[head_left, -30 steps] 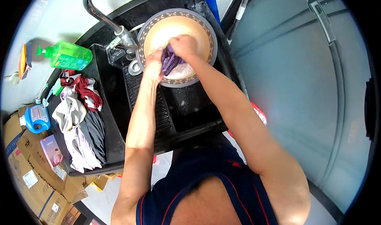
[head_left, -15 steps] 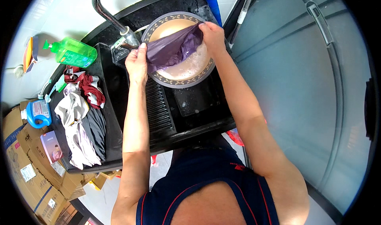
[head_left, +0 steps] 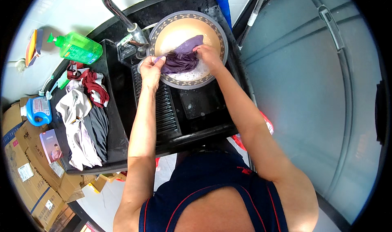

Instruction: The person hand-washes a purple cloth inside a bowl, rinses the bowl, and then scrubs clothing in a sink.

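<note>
Purple cloth (head_left: 181, 62) is bunching between the left hand (head_left: 150, 71) and right hand (head_left: 209, 58), both pinching it, their undersides staying hidden.

Arms (head_left: 141, 130) outstretched, hands (head_left: 151, 71) (head_left: 210, 58) apart

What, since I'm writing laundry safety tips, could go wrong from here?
The basin holds sudsy water, so a hard tug on the purple cloth might splash some out. The left hand pinches the cloth close to the faucet, so its knuckles could bump it. The cloth looks wet; swung left, it might drip on the clothes pile.
</note>
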{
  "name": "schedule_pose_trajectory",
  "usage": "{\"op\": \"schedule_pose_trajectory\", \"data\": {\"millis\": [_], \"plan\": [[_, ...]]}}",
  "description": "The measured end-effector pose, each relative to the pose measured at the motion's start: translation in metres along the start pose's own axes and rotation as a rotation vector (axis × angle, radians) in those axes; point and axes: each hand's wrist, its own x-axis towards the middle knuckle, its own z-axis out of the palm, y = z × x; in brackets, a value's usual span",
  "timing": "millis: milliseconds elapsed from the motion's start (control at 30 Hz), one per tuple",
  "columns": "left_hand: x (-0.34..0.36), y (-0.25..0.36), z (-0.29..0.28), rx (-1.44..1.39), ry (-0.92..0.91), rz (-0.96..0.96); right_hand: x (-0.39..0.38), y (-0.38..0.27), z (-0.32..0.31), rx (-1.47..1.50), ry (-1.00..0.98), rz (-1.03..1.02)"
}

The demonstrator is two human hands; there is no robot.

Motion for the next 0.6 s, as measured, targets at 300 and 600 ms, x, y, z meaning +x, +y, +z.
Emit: {"op": "schedule_pose_trajectory", "data": {"millis": [300,600], "plan": [[0.014,0.067,0.023,-0.3,-0.145,0.161,0.0,-0.081,0.058,0.378,-0.264,-0.123],[0.029,0.085,0.036,-0.239,-0.129,0.293,0.003,-0.074,0.029,-0.624,0.152,-0.244]]}}
